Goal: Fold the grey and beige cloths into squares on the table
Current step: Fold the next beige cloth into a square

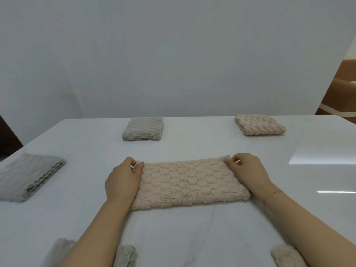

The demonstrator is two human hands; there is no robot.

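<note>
The white tabletop carries everything, and I've kept its middle for the work in hand while finished pieces sit out of reach. The beige cloth lies straight in front of me as a long band running left to right, which I judge to be its halfway stage: one more fold across should bring it to a square. At the left edge a grey cloth rests as a loosely layered oblong, seemingly waiting for its turn. At the far side, well apart, a grey square and a beige square look done and parked clear of my arms. Along the near edge, partly hidden under my forearms, are a grey piece and a beige piece; I can't tell how they are folded.

My arms reach forward on either side of the band. My left hand pinches its far left corner between thumb and curled fingers; my right hand pinches the far right corner likewise, so both ends stay square to each other. A thin bracelet sits on my right wrist.
</note>
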